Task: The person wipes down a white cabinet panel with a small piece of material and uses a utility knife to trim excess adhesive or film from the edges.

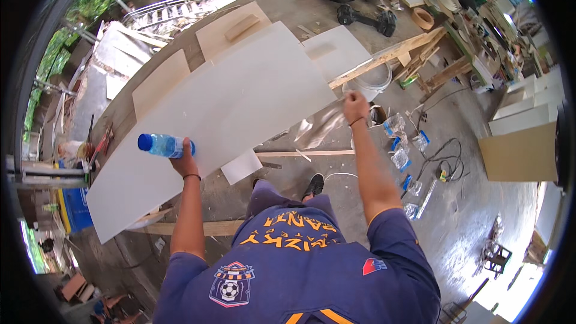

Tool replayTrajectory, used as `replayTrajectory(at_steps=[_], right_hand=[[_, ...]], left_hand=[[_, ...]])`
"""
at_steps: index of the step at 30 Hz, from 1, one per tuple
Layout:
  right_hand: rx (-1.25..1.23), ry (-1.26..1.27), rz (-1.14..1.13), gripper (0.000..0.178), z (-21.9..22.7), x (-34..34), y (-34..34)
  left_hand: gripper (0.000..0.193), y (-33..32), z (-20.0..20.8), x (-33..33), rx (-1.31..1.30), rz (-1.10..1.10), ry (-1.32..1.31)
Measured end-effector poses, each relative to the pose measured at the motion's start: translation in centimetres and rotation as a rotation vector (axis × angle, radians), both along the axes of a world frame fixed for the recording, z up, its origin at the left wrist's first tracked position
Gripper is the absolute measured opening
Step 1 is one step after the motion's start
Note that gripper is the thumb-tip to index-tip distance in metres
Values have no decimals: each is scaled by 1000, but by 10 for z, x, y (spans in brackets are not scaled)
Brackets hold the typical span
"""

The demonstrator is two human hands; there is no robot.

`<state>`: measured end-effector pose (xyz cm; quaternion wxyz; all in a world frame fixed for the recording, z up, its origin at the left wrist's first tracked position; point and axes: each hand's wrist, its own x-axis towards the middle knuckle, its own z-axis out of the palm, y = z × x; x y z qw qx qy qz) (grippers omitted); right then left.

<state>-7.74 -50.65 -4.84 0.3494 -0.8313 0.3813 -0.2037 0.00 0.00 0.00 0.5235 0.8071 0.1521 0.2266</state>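
left hand (185, 159) grips blue-capped bottle (163, 144) over white board (228, 108) | right hand (355, 108) pinches clear film (321, 127) at board's edge | step: peeling film | next: steady pull

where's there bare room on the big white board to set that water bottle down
Most of the big white board is bare: the wide middle between the left hand holding the water bottle and the right hand at its right corner. Crowded: the floor right of the board, littered with empty bottles and cables.
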Motion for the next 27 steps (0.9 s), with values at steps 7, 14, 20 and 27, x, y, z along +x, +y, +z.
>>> replayTrajectory(at_steps=[7, 14, 20, 27], right_hand=[[342, -323, 8, 18, -11, -58, -36], [551, -724, 93, 6, 90, -48, -34], [556, -783, 239, 12, 202, -19, -16], [88, -403, 1016, 56, 246, 41, 5]], left_hand=[[66, -62, 2, -68, 57, 56, -10], [44, -144, 9, -75, -84, -207, -16], [42, -217, 26, -54, -11, -562, 35], [54, -318, 67, -17, -94, -757, -76]])
